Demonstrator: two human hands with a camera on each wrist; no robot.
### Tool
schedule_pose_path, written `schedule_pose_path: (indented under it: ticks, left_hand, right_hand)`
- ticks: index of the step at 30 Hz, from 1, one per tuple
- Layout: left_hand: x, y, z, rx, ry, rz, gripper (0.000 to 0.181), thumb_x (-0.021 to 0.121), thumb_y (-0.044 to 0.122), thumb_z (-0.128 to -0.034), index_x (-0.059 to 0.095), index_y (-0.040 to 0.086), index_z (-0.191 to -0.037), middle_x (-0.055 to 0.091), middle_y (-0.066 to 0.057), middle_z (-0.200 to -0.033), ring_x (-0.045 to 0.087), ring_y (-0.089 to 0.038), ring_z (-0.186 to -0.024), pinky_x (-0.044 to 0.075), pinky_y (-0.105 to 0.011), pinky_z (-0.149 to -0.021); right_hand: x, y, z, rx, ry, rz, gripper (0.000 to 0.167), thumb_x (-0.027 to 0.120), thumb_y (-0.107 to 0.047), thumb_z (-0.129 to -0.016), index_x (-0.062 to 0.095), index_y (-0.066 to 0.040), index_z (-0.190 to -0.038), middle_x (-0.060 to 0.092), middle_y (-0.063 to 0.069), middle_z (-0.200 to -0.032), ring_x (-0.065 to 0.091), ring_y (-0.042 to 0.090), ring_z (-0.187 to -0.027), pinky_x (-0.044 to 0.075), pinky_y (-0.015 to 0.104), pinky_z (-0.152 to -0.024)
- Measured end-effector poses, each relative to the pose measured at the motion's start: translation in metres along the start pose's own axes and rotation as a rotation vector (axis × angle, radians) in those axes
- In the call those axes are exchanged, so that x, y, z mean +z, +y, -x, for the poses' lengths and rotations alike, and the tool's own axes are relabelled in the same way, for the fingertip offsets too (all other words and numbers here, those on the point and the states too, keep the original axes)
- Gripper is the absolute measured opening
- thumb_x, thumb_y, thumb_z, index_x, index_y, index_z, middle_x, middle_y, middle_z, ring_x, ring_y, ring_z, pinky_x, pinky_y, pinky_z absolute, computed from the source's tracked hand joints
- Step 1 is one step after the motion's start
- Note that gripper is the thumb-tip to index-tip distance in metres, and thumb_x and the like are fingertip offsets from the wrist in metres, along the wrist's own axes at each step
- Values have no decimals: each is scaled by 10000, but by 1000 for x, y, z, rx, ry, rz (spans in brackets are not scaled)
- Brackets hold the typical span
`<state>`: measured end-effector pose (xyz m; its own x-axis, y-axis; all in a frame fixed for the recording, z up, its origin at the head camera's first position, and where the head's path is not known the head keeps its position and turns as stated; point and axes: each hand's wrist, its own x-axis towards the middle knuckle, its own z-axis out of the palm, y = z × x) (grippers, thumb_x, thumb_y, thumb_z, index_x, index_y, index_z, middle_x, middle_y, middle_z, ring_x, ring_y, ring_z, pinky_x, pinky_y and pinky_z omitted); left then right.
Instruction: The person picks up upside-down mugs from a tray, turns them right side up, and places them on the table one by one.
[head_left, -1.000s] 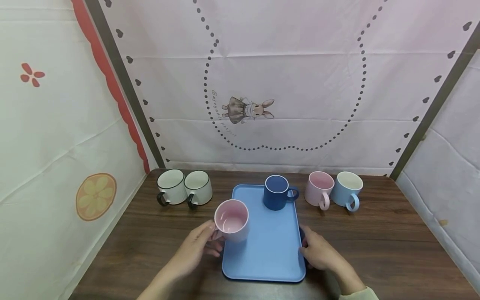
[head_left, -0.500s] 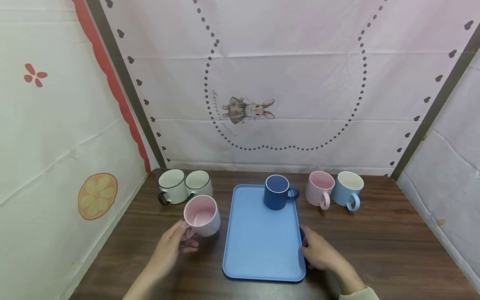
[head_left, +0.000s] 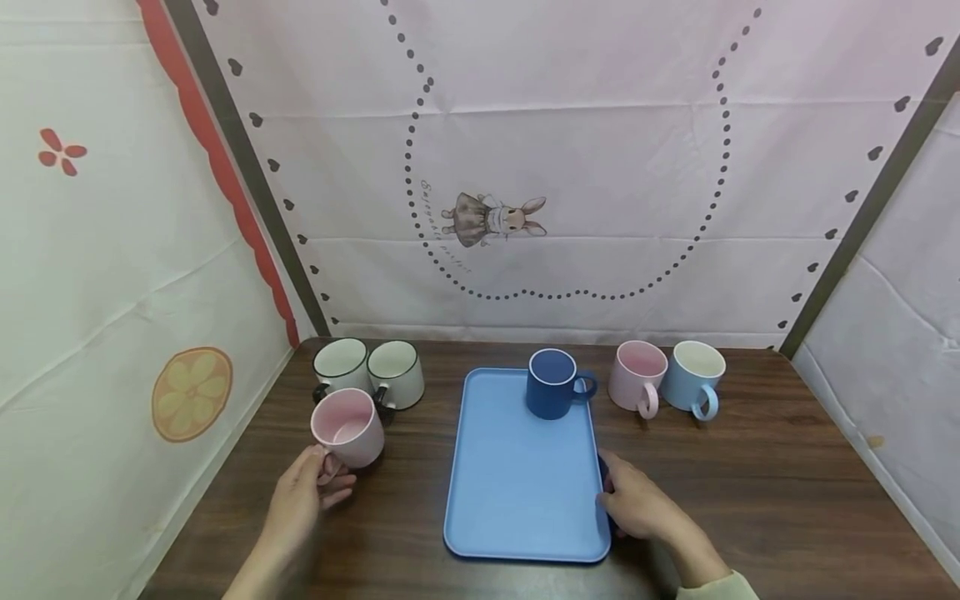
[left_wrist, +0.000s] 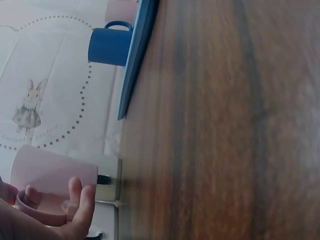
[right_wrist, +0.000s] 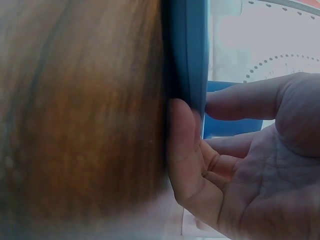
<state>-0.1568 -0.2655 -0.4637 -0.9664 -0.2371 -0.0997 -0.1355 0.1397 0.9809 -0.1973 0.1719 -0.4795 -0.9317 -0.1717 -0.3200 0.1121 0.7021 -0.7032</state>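
Note:
My left hand (head_left: pixel 298 492) grips a pink mug (head_left: pixel 349 429) by its handle, in front of the two white mugs on the left. In the left wrist view the pink mug (left_wrist: pixel 52 172) is off the table, its handle among my curled fingers (left_wrist: pixel 85 210). My right hand (head_left: pixel 636 497) pinches the right edge of a blue tray (head_left: pixel 525 500). The right wrist view shows the thumb (right_wrist: pixel 240 101) at the tray's rim (right_wrist: pixel 192 55) and fingers curled at its underside. On the tray's far right part stands a dark blue mug (head_left: pixel 551 385), upright, handle to the right.
Two white mugs with dark rims and black handles, one at the far left (head_left: pixel 341 364) and one beside it (head_left: pixel 397 375), stand at the back. Behind the tray's right side are another pink mug (head_left: pixel 637 375) and a light blue mug (head_left: pixel 693 379). Cloth walls (head_left: pixel 570 167) bound the wooden table (head_left: pixel 750 500).
My left hand has carried the pink mug left, from over the tray's left edge to in front of the white mugs. My right hand, the tray and the dark blue mug have stayed put.

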Motion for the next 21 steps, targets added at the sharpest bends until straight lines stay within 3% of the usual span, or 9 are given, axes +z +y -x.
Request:
schedule_pose_path:
  ticks: [9,21]
  left_hand:
    - [-10,-8,-11,-86,2,40,406,235,291,-1148,485,43,-947,623,-22,-1006,725,-98,-920,632,-321,-821]
    - [-11,-16,-19,-129,-21,107,368,247,293,-1148,474,82,-950,617,-12,-982,735,-104,-939,626,-308,-856]
  right_hand:
    - [0,0,0,2,-5,3,695,596,25,-953,288,70,-1574,577,146,-956,603,245,-608,549,372,-510]
    - [0,2,0,-9,2,3,685,600,23,-952,305,66,-1568,567,136,-945,592,240,-600,540,370,-510]
